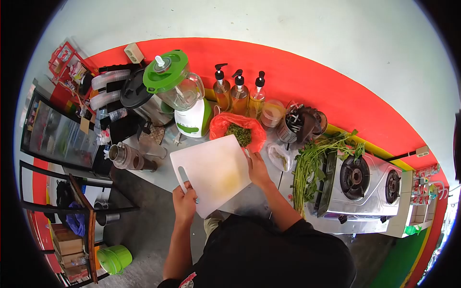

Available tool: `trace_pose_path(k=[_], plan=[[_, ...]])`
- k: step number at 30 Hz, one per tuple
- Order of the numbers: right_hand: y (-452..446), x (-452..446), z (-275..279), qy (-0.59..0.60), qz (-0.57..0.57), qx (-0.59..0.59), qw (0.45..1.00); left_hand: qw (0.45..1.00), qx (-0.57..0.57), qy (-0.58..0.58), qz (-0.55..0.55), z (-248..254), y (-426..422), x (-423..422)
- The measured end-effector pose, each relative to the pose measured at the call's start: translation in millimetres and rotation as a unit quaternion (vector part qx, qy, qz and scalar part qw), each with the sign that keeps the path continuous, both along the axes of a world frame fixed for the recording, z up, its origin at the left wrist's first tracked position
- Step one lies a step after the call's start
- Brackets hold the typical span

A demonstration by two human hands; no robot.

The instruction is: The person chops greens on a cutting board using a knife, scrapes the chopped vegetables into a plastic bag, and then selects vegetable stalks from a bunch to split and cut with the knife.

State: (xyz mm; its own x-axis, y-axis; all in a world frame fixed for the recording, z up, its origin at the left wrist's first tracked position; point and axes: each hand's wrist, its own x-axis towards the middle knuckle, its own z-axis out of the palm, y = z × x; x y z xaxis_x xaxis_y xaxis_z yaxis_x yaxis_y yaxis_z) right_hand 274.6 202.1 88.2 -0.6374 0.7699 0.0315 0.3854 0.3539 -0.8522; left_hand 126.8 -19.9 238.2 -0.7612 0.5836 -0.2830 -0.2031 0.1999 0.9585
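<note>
Person holds white rectangular plastic cutting board (pixel 206 168) tilted at counter, its upper corner near crumpled red plastic bag (pixel 260 138) of chopped green leaves (pixel 239 135). Left hand's (pixel 185 201) fingers clamp board's edge below handle slot. Right hand (pixel 258 169), fingers curled at opposite edge; firmness of hold, cannot tell. Loose right-hand hold could let board twist or drop; careless swing could catch bag's soft rim, spilling leaves, or knock clear pitcher (pixel 152 147) at left.
</note>
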Motion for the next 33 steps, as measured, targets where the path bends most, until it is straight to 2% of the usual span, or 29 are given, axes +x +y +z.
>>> trace_pose_path(k=[4,6,9,13,15,16,18,19,21,25,26,27,28,29,30,31,33], plan=[[-11,-2,40,0.043,0.002,0.02,0.999,1.0,0.001,0.003,0.006,-6,-6,-4],[-17,-4,48,0.068,0.061,0.03,0.995,1.0,0.007,0.004,0.003,-4,-4,-3],[0,0,5,0.019,0.017,0.046,0.999,1.0,0.012,0.003,0.004,-10,-5,-5],[7,12,26,0.023,-0.005,0.018,1.0,1.0,0.003,-0.003,0.019,-19,-13,-14],[-1,15,34,0.14,0.022,-0.033,0.989,0.999,0.01,-0.021,0.04,-25,-15,-17],[-2,17,34,0.138,0.02,-0.031,0.99,0.999,0.028,-0.027,0.036,-26,-16,-19],[-2,17,30,0.084,0.115,0.022,0.99,0.997,0.051,-0.036,0.037,-27,-17,-20],[-1,17,27,0.082,0.119,0.025,0.989,0.997,0.053,-0.04,0.042,-27,-18,-20],[3,17,19,-0.055,0.005,0.069,0.996,0.996,0.059,-0.049,0.05,-27,-18,-22],[9,12,15,0.042,-0.019,0.154,0.987,0.996,0.074,-0.043,0.032,-29,-27,-35],[6,12,19,0.097,-0.035,-0.016,0.995,0.995,0.074,-0.055,0.039,-30,-27,-38],[5,10,32,0.151,-0.048,-0.181,0.971,0.995,0.082,-0.053,0.031,-24,-25,-40],[1,8,44,0.156,-0.053,-0.172,0.971,0.996,0.078,-0.045,0.005,-16,-25,-43],[-6,8,55,0.261,-0.08,-0.312,0.91,0.997,0.072,-0.037,-0.02,-12,-26,-47],[-11,7,60,0.358,-0.102,-0.44,0.817,0.996,0.077,-0.018,-0.041,-16,-27,-56],[-13,8,61,0.363,-0.105,-0.434,0.818,0.995,0.081,-0.016,-0.048,-20,-28,-61],[-21,13,61,0.445,-0.076,-0.572,0.685,0.994,0.072,0.019,-0.085,-20,-31,-68]])
